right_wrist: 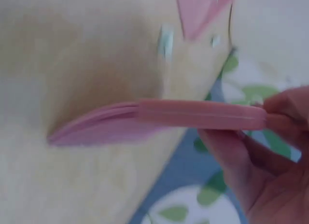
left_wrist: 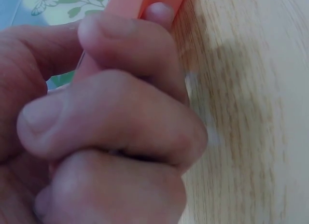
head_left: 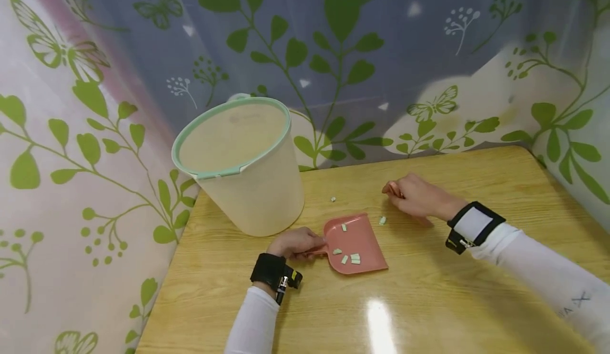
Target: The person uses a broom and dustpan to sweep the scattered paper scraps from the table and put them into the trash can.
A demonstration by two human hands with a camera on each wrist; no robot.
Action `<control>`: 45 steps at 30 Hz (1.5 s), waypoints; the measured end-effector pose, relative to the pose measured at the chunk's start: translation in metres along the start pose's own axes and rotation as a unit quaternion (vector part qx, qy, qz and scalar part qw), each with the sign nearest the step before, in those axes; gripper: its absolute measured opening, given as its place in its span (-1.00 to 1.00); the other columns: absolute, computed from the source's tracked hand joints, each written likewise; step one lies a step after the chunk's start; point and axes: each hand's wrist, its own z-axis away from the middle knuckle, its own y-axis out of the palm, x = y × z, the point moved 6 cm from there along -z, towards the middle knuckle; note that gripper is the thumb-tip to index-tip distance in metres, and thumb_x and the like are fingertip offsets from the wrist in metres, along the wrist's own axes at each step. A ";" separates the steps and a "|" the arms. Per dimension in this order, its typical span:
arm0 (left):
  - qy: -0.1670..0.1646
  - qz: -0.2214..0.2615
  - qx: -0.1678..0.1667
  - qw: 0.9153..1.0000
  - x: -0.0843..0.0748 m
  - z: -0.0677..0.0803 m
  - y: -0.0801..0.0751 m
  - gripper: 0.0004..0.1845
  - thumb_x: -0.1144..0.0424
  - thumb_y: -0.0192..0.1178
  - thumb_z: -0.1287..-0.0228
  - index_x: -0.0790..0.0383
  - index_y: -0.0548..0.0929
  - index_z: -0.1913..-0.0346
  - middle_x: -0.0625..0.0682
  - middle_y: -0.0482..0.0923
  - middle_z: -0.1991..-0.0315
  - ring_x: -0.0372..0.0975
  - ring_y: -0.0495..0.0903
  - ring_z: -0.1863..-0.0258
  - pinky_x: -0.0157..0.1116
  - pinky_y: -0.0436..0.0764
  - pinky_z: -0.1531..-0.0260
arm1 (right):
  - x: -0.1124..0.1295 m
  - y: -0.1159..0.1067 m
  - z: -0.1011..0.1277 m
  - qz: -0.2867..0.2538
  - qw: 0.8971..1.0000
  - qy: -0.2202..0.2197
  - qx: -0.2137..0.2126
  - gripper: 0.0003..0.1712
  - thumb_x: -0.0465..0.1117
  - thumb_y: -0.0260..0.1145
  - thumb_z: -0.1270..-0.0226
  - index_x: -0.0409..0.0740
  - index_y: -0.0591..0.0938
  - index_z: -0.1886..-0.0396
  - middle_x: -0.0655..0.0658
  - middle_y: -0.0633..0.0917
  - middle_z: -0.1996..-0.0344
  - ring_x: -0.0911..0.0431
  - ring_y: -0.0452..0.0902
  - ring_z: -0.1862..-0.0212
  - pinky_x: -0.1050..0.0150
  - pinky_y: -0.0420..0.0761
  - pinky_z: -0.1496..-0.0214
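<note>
My left hand (head_left: 296, 241) grips the handle of a pink dustpan (head_left: 369, 240) that lies on the table. In the left wrist view its fingers (left_wrist: 111, 113) curl round that handle. Several small pale green pieces (head_left: 355, 258) lie in the pan. Two more are outside it: one piece (head_left: 383, 220) just right of the pan's open edge, another (head_left: 333, 199) behind it. My right hand (head_left: 419, 195) holds a small pink brush (right_wrist: 198, 114) by its handle, right of the pan. The hand mostly hides the brush in the head view; the right wrist view is blurred.
A tall whitish bin (head_left: 259, 200) with a mint green rim stands at the table's back left, close behind my left hand. Leaf-patterned curtains (head_left: 267, 41) hang behind and beside the wooden table (head_left: 324, 311).
</note>
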 end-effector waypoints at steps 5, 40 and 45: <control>0.000 -0.006 -0.003 1.000 0.002 0.000 0.002 -0.57 0.08 0.03 -0.59 0.21 0.59 0.47 -0.05 0.42 0.67 -0.31 0.21 0.75 -0.39 0.17 0.69 | 0.018 0.017 0.005 -0.046 0.999 0.009 -0.019 -0.63 -0.33 0.19 -0.47 -0.10 0.45 0.61 -0.33 0.76 0.02 -0.05 0.76 0.13 0.29 0.54 0.25; 0.004 0.011 -0.001 1.000 0.003 -0.002 -0.003 -0.56 0.10 0.04 -0.57 0.23 0.59 0.51 -0.06 0.41 0.69 -0.31 0.20 0.76 -0.39 0.18 0.70 | 0.107 0.049 -0.008 -0.049 0.997 -0.065 -0.009 -0.85 -0.18 0.29 -0.51 -0.09 0.72 0.27 0.09 0.38 0.72 0.36 0.07 0.69 0.43 0.15 0.56; 0.000 0.007 0.001 1.000 0.004 -0.002 -0.002 -0.55 0.07 0.02 -0.58 0.21 0.58 0.52 -0.06 0.40 0.69 -0.31 0.20 0.76 -0.39 0.18 0.70 | 0.090 0.031 -0.009 -0.120 0.989 -0.061 0.066 -0.79 -0.19 0.25 -0.54 -0.14 0.75 0.03 -0.05 0.75 0.42 0.32 0.14 0.74 0.41 0.19 0.61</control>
